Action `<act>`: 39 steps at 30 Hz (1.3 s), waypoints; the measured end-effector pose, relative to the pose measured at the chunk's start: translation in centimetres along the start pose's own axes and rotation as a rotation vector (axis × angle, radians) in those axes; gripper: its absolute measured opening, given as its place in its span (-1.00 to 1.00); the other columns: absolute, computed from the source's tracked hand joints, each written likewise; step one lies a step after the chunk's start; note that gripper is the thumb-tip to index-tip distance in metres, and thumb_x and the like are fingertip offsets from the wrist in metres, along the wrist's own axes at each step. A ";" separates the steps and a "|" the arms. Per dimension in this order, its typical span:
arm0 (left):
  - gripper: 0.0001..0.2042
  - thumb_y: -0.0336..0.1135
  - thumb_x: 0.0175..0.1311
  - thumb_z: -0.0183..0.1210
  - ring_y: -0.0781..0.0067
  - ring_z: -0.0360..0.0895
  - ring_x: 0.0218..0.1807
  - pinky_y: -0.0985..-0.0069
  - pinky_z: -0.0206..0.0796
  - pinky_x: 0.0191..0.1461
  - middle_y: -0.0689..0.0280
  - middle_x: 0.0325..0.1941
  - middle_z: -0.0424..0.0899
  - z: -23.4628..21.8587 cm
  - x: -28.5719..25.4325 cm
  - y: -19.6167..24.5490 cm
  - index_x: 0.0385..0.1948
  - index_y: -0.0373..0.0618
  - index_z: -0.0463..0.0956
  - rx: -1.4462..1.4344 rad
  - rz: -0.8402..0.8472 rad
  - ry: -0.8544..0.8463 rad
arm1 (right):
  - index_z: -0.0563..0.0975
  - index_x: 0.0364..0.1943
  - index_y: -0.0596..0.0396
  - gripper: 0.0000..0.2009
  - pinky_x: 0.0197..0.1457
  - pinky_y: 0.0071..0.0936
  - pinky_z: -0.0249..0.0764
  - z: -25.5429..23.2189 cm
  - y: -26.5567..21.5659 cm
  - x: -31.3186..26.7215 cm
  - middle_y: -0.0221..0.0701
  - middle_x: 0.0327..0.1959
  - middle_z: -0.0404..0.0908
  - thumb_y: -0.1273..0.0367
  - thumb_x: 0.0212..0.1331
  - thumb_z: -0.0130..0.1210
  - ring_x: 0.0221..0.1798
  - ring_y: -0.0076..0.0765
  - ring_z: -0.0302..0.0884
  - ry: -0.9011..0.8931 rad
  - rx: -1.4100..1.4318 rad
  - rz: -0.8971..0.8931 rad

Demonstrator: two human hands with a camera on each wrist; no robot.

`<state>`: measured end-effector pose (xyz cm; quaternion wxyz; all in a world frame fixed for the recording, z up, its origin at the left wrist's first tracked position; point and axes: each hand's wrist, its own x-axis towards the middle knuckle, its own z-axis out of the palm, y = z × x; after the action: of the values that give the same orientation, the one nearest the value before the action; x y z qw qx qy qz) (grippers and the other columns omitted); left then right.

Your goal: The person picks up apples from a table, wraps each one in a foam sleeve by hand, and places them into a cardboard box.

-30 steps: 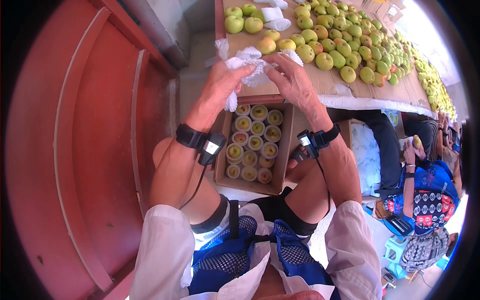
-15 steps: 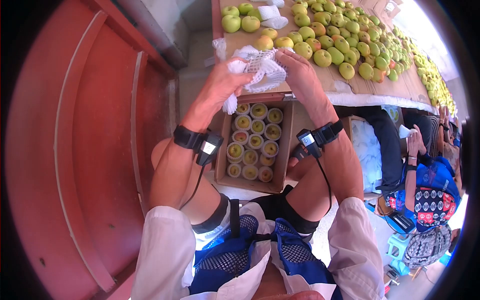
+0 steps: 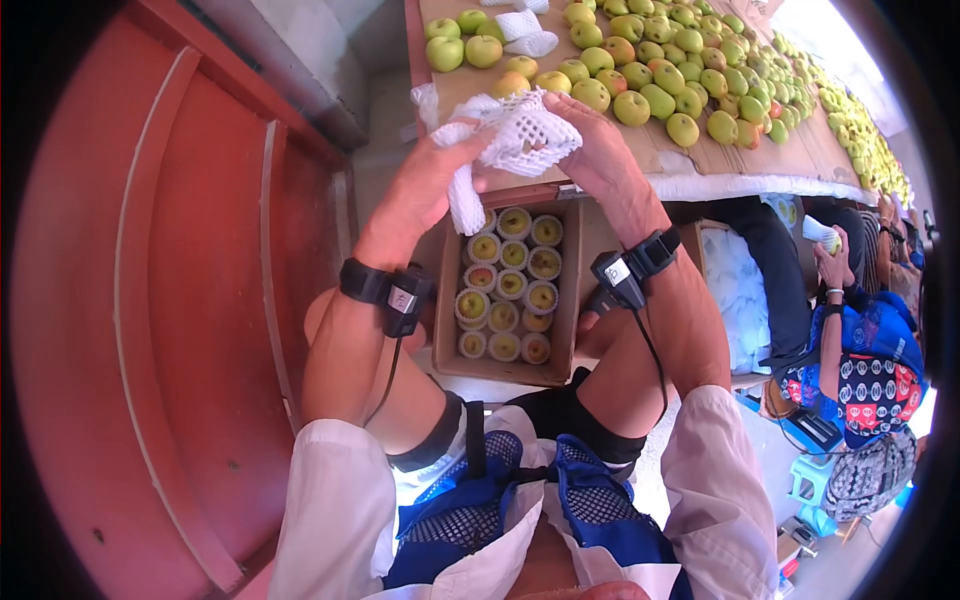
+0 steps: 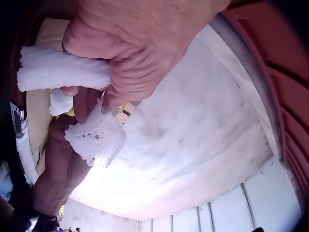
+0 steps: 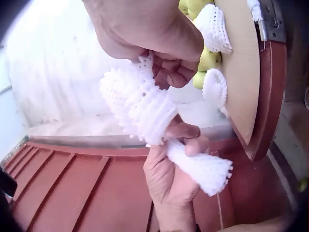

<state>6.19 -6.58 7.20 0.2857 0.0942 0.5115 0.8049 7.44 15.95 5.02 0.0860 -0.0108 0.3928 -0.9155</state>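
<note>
Over the near edge of the table, my left hand (image 3: 420,180) grips a white foam net sleeve (image 4: 63,70) that hangs down from its fingers. A second foam net (image 3: 530,135) is spread between both hands. My right hand (image 3: 605,150) pinches that net's edge with curled fingers, as the right wrist view shows, drawing it out from the left hand. Below them stands an open cardboard box (image 3: 568,300) between the knees, with rows of apples (image 3: 513,253) in foam nets inside. Some loose apples (image 3: 508,85) lie on the table just beyond the hands.
The cardboard-covered table (image 3: 790,165) bears a large pile of green and reddish apples (image 3: 660,75). More foam nets (image 3: 530,42) lie near its left end. A box of white material (image 3: 732,290) stands at the right, beside another person (image 3: 865,345). A red panelled surface (image 3: 200,300) rises on the left.
Bunched up between the hands at first, the foam net is now spread wider. My right hand has turned and holds its edge. The head view has shifted slightly.
</note>
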 end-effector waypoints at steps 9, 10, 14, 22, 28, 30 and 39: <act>-0.66 -0.32 0.41 0.28 0.40 0.60 0.04 0.36 0.54 -0.01 0.30 0.07 0.65 -1.0 0.6 -0.4 0.15 -0.13 0.50 -0.201 0.003 -0.003 | 0.52 0.08 0.23 -0.75 0.08 -0.44 0.59 -1.4 0.8 0.2 -0.37 -0.02 0.64 0.34 0.52 -0.01 -0.01 -0.43 0.64 0.013 0.009 -0.019; -0.65 -0.31 0.41 0.28 0.38 0.60 0.08 0.33 0.54 0.06 0.30 0.09 0.65 -0.6 0.5 -0.3 0.16 -0.13 0.50 -0.248 -0.004 -0.010 | 0.52 0.09 0.23 -0.75 0.07 -0.43 0.60 -1.6 0.9 0.3 -0.37 -0.01 0.64 0.34 0.53 -0.02 -0.01 -0.43 0.64 -0.011 0.070 -0.006; -0.65 -0.31 0.40 0.28 0.36 0.57 0.14 0.30 0.49 0.17 0.30 0.14 0.64 0.2 0.5 -0.1 0.16 -0.14 0.50 -0.305 0.074 -0.031 | 0.48 0.15 0.22 -0.72 0.12 -0.36 0.62 -0.9 0.6 0.2 -0.31 0.03 0.64 0.36 0.54 -0.09 0.02 -0.34 0.66 -0.030 0.012 0.005; -0.66 -0.35 0.44 0.18 0.36 0.58 0.08 0.34 0.52 0.03 0.26 0.15 0.63 -1.0 1.3 -0.9 0.19 -0.19 0.47 -0.198 0.101 -0.065 | 0.35 0.29 0.25 -0.65 0.32 -0.21 0.54 1.0 0.7 0.0 -0.20 0.25 0.55 0.38 0.55 -0.17 0.23 -0.18 0.60 0.145 0.044 0.015; -0.66 -0.39 0.45 0.14 0.34 0.59 -0.02 0.35 0.53 -0.08 0.21 0.13 0.62 -0.4 1.6 -1.2 0.20 -0.22 0.43 -0.192 0.104 0.002 | 0.32 0.36 0.23 -0.59 0.28 -0.27 0.49 1.3 0.8 0.0 -0.24 0.26 0.53 0.35 0.52 -0.12 0.23 -0.27 0.54 0.056 0.006 -0.058; -0.68 -0.39 0.47 0.13 0.34 0.59 -0.02 0.36 0.52 -0.10 0.20 0.11 0.62 -0.8 1.8 -1.1 0.19 -0.23 0.43 -0.242 0.112 0.007 | 0.31 0.38 0.22 -0.54 0.27 -0.32 0.46 1.8 0.5 -0.4 -0.26 0.28 0.50 0.35 0.47 -0.07 0.24 -0.31 0.50 0.116 -0.257 -0.103; -0.68 -0.40 0.45 0.18 0.36 0.64 -0.04 0.34 0.55 -0.14 0.24 0.05 0.65 -1.7 1.6 -0.2 0.18 -0.18 0.46 -0.295 0.010 0.023 | 0.39 0.35 0.19 -0.47 0.35 -0.36 0.33 3.5 -0.5 -1.8 -0.34 0.29 0.50 0.35 0.32 0.19 0.28 -0.41 0.43 -0.157 -0.410 -0.181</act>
<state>4.18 -6.89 5.99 0.2862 0.0445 0.3906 0.8738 9.40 14.14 7.89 0.0298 -0.1343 0.5601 -0.8169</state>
